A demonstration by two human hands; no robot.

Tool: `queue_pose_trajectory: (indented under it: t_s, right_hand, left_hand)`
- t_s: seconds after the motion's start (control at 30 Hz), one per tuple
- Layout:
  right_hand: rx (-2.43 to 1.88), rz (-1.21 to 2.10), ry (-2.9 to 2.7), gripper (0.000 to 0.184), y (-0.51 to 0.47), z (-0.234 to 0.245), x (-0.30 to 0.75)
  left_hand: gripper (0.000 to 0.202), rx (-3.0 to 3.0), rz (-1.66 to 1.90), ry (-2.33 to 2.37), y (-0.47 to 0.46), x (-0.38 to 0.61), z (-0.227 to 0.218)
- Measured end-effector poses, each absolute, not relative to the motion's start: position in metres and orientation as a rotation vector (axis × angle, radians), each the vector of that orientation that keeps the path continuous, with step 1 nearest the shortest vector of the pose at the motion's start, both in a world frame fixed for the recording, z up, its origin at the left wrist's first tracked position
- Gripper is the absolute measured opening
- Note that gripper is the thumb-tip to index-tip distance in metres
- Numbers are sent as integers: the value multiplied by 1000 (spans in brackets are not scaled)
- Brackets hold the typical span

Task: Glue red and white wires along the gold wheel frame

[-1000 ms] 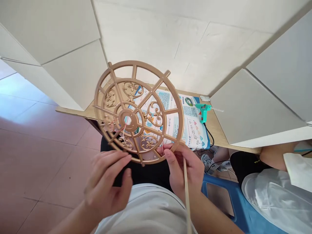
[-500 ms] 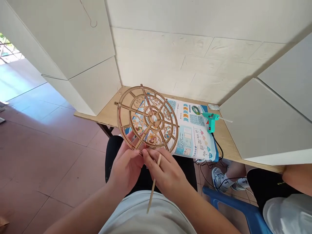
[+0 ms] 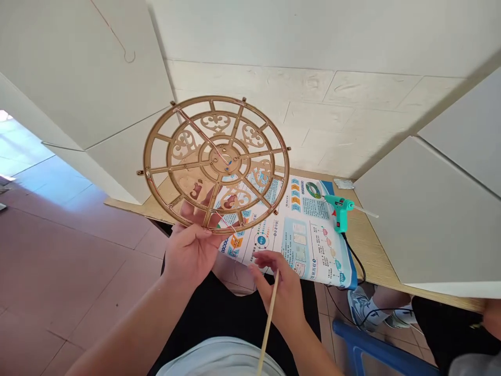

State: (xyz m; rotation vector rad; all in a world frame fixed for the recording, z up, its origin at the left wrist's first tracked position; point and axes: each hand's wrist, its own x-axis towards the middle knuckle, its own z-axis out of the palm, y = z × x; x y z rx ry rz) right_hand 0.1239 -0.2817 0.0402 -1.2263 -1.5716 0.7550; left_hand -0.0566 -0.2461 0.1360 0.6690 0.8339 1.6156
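Note:
A round, bronze-coloured openwork frame (image 3: 236, 179) with spokes and scroll ornaments is tilted up in front of me. My left hand (image 3: 191, 250) grips its lower rim, thumb on the near side and fingers behind. Thin reddish wire (image 3: 195, 128) runs along one spoke to the hub, and a short piece hangs at the bottom rim. My right hand (image 3: 279, 284) is apart from the frame, below and right of it, with a thin wooden stick (image 3: 269, 324) held in its curled fingers. The stick's lower end points toward my lap.
A printed poster sheet (image 3: 317, 235) covers part of the wooden table (image 3: 368, 245). On its right stands a teal glue gun (image 3: 340, 209) with a cable. A wire hook (image 3: 129, 56) hangs against the left panel. Another person's shoe (image 3: 358, 308) and a blue stool (image 3: 364, 344) are at lower right.
The round frame has been raised and shifted left, now facing me more fully. My right hand has let go of its rim and moved right and down, still with the stick.

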Motion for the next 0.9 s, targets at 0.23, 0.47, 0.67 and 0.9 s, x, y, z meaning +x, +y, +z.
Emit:
queue_pose_trajectory:
  t_s: [0.23,0.47,0.67,0.9]
  right_hand:
    - [-1169,955,-1445,25,-263,48,91]
    - [-1179,1017,-1483,9,-259,65,93]
    - [-1024,480,-1651,16,-272,112,109]
    - [-984,72,-1738,32,-255,155,128]
  left_hand:
    - [78,655,1609,867,-246,-50,129]
    - [73,783,1632,958,-246,-54,128]
    - [68,771,1686,978,-251,-60,133]
    - [76,616,1726,799,-260,-64,136]
